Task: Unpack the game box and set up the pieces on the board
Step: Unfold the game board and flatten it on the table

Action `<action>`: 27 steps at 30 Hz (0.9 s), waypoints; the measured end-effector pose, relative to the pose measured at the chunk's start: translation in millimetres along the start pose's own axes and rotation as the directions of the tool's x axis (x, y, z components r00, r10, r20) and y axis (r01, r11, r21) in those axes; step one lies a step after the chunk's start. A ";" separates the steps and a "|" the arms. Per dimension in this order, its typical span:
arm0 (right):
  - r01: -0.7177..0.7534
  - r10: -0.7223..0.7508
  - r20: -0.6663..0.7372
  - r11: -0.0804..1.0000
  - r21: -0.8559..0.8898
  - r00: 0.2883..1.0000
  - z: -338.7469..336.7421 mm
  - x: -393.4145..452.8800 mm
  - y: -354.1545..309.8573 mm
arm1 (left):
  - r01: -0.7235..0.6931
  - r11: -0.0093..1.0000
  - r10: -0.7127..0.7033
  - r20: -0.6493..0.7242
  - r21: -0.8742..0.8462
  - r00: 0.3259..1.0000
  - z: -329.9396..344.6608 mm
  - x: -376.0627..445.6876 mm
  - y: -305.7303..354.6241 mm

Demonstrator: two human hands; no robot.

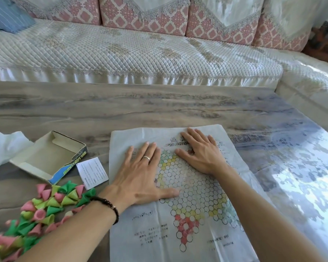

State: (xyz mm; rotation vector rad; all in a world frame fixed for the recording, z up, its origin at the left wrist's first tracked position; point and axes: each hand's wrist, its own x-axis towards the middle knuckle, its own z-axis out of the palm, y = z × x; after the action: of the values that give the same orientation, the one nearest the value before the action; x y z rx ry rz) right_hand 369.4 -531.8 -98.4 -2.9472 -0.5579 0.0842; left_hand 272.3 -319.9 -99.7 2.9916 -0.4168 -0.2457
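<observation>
Behind the grey wood-grain surface (159,103) runs a quilted sofa (121,52) with pink-patterned back cushions. On the near part of the surface lies the paper game board (178,233), a thin creased sheet printed with a star of hexagonal cells. Both hands lie flat on it with fingers straight and spread, pinching nothing: the left hand (140,174) presses the sheet's middle-left, the right hand (199,150) its upper middle.

To the left sits the empty game box (45,156), open side up, with a small folded leaflet (92,172) just beside it. A heap of pink, green and yellow-green cone pieces (42,208) lies near the left forearm, and a white plastic bag (2,148) at the far left edge.

My reading: the sheet is so light and creased that it may spring back or slide when the palms lift, and cones set on raised folds would likely tip. The left forearm also passes close to the heap and could scatter it.

Its long axis runs away from the person, title end toward the sofa and red star point nearest the viewer.
</observation>
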 end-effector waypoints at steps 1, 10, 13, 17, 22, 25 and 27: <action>0.000 0.000 0.011 1.000 -0.009 1.000 0.5 -1.0 -0.8 | -0.002 1.000 0.002 0.028 0.019 1.000 -3.2 -6.6 -3.7; -0.016 0.016 -0.018 1.000 -0.013 1.000 4.0 -2.7 -0.8 | 0.112 0.989 -0.128 -0.187 -0.094 0.974 0.0 50.8 15.3; -0.015 0.015 -0.005 1.000 -0.027 1.000 2.1 -0.6 0.0 | 0.251 0.967 -0.254 -0.106 -0.038 0.962 0.8 44.6 -19.4; -0.028 0.028 0.009 0.998 -0.054 1.000 2.8 0.2 -2.1 | 0.341 0.940 -0.342 -0.094 -0.026 0.935 -11.2 25.4 -22.4; -0.027 0.027 0.001 0.999 -0.047 1.000 4.6 0.1 -2.9 | 0.054 0.982 -0.097 -0.244 -0.178 0.965 4.6 5.3 71.3; -0.016 0.016 -0.012 1.000 -0.017 1.000 3.3 0.0 -1.4 | 0.083 0.987 -0.113 -0.236 -0.137 0.965 19.8 -8.6 70.9; -0.041 0.041 -0.037 0.999 -0.003 0.998 1.9 -2.7 -4.3 | 0.079 0.993 -0.097 -0.201 -0.093 0.975 19.7 -14.6 64.2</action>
State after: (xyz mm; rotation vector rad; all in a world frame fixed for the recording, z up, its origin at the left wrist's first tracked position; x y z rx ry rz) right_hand 365.2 -528.5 -99.6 -2.9574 -0.4930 0.0332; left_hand 238.2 -378.9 -108.5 2.9158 -0.2459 0.0383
